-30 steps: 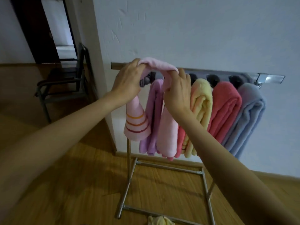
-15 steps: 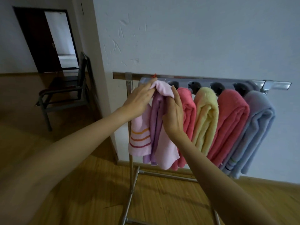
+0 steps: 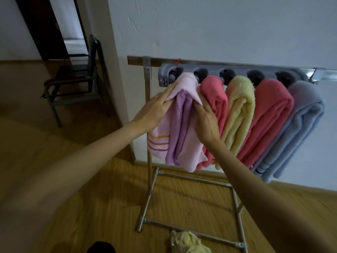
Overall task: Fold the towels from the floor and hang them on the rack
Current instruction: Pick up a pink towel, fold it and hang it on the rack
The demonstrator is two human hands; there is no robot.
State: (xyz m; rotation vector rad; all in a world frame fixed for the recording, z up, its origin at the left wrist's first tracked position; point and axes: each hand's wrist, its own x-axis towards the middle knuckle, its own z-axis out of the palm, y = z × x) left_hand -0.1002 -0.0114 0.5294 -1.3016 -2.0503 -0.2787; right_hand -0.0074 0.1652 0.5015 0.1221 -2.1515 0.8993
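We reach both bare arms forward to the metal towel rack [image 3: 147, 114]. Our left hand [image 3: 155, 110] lies flat, fingers straight, pressing the left side of the pale pink striped towel [image 3: 184, 83] draped over the leftmost grey peg. Our right hand [image 3: 206, 121] presses its right fold with straight fingers. A lilac towel [image 3: 179, 125] hangs between the folds. A crumpled pale yellow towel [image 3: 187, 241] lies on the wooden floor [image 3: 91, 189].

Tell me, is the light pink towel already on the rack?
Yes: the light pink towel hangs draped over the purple towel at the rack.
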